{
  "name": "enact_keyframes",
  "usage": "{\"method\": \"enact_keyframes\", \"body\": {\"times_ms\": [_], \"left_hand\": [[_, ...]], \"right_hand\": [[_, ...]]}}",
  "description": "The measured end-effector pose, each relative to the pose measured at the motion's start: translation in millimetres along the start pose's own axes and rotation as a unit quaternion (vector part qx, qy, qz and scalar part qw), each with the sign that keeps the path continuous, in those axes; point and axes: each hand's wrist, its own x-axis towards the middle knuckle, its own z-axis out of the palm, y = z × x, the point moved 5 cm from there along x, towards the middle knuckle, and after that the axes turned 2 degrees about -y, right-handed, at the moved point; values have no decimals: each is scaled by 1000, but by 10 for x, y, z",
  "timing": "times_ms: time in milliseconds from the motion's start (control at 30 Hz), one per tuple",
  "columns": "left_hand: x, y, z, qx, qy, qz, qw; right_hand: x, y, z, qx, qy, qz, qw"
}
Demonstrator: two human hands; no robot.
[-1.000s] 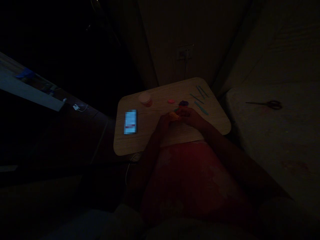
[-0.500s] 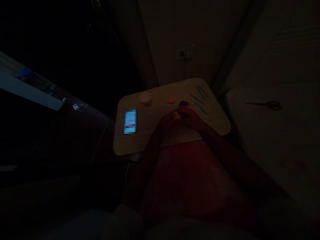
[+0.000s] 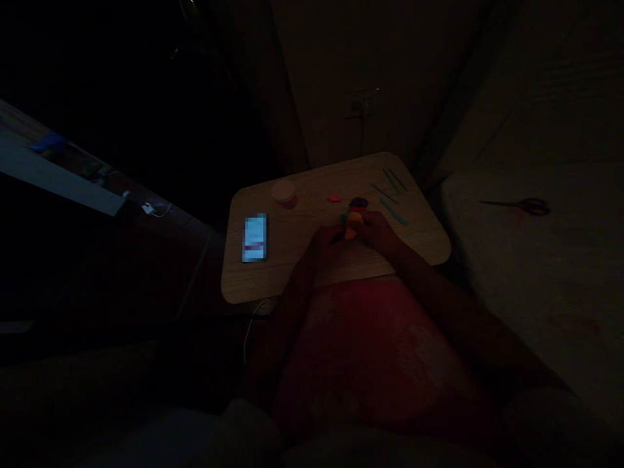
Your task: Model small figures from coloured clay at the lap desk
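In dim light, my right hand closes its fingers on an orange-yellow lump of modelling clay. From the left, my left hand has its curled fingers pressed against the lump's lower side. A green bit shows at the lump's upper left; whether it is joined to it I cannot tell. Just behind lies a dark purple lump, with some red at its front edge. A flat pink-orange piece rests on the table to the left of the purple lump.
The small wooden table also bears a lit phone, a lidded tub and several thin teal tools at right. Scissors lie on a pale surface to the right. A wall socket with a cable is behind.
The orange lump has shifted slightly right and turned, showing more of itself. The green bit has come into view. My left hand has drawn a little down from the top of the lump.
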Motion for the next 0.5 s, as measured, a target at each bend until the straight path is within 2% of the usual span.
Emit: {"method": "enact_keyframes", "body": {"times_ms": [100,233,333,500], "left_hand": [[-14,13,4,-3,29,1,1000],[-12,47,-2,-22,49,-4,999],[-3,46,-5,-37,45,-10,998],[-11,54,18,-53,31,4,998]], "right_hand": [[20,61,-47,56,35,12,998],[30,97,-16,73,13,22,997],[33,109,32,83,-10,32,996],[40,123,31,128,-2,41,991]]}}
